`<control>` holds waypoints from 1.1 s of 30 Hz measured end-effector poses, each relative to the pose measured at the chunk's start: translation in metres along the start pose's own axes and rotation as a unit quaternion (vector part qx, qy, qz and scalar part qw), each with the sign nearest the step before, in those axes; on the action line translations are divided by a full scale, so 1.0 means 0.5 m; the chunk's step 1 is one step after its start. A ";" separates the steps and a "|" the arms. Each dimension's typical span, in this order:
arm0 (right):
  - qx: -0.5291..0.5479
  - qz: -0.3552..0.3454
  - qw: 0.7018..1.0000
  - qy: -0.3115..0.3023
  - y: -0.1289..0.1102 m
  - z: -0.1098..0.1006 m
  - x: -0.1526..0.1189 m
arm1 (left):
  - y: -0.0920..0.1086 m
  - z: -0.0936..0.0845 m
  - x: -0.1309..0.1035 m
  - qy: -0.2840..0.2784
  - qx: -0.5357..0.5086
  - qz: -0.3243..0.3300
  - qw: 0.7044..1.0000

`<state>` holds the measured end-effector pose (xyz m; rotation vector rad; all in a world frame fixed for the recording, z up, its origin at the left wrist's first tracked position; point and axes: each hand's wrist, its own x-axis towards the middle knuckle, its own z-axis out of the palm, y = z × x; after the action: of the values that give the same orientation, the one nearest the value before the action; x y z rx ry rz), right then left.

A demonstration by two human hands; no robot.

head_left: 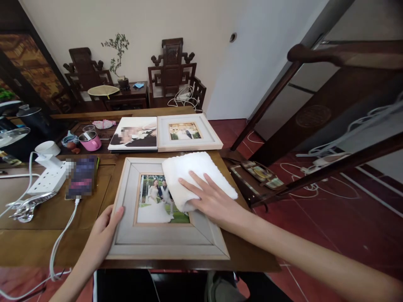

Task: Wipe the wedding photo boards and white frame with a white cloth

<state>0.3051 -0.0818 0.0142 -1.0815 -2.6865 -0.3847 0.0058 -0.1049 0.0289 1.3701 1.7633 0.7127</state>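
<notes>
A picture frame with a pale wood rim and a grey-white inner border lies face up near the table's front edge. Its photo shows two people in wedding clothes on grass. My left hand grips the frame's left side, thumb on top and fingers curled at the outer edge. On the frame's upper right lies a folded white cloth, covering that corner and part of the photo. My right hand holds this cloth against the frame, fingers spread over it and thumb at its lower fold.
Behind lie a second pale frame and a photo panel. Left are a phone on a charging cable, a power strip, a shiny metal clip and a pink mug. A wooden chair stands right.
</notes>
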 end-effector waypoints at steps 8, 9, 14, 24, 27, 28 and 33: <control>0.040 0.023 0.999 0.012 0.025 0.012 0.011 | 0.006 0.002 0.070 0.051 0.242 0.214 0.945; 0.042 0.025 0.999 0.012 0.028 0.015 0.012 | 0.002 0.012 0.082 0.054 0.234 0.243 0.940; 0.037 0.044 0.998 0.039 0.063 -0.002 0.018 | -0.008 0.053 0.135 0.079 0.202 0.370 0.904; -0.032 0.079 0.996 -0.030 0.091 0.000 0.037 | 0.005 0.055 0.172 0.002 0.192 0.418 0.888; -0.037 0.092 0.995 -0.011 0.086 0.021 0.042 | 0.009 0.052 0.167 -0.004 0.195 0.399 0.896; -0.036 0.097 0.995 0.001 0.087 0.027 0.046 | 0.010 0.052 0.164 -0.001 0.197 0.394 0.898; -0.032 0.111 0.993 0.037 0.086 0.030 0.069 | 0.018 0.051 0.158 0.014 0.198 0.377 0.905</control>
<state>0.3097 -0.0249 0.0169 -1.3402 -2.4726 -0.4621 0.0226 -0.0272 0.0038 2.3887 1.4094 0.7865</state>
